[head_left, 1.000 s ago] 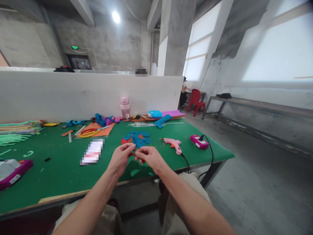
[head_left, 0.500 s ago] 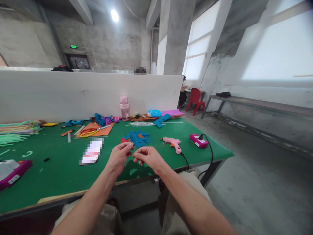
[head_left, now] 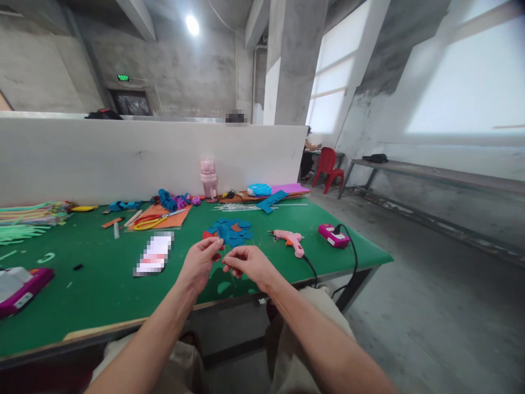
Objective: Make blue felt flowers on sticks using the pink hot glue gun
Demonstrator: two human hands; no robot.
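Observation:
Both hands are raised over the front part of the green table (head_left: 98,295). My left hand (head_left: 202,262) is closed in a pinch, thumb against forefinger. Close beside it on the right, my right hand (head_left: 250,266) is pinched too. A very thin strand shows near the fingertips and below them, too fine to make out what each hand grips. Just beyond the hands lies a pile of blue cut pieces (head_left: 233,232), with some red-orange ones (head_left: 210,234) at its left. A pink glue gun (head_left: 289,239) rests to the right of my right hand.
A magenta power block (head_left: 333,236) with a black cord is at the right; another (head_left: 28,293) is at the left edge. Scissors (head_left: 150,221), a pink bottle (head_left: 209,179), thin sticks (head_left: 235,208) and pale green strips (head_left: 24,232) lie farther back. A person sits beyond, near a red chair (head_left: 327,166).

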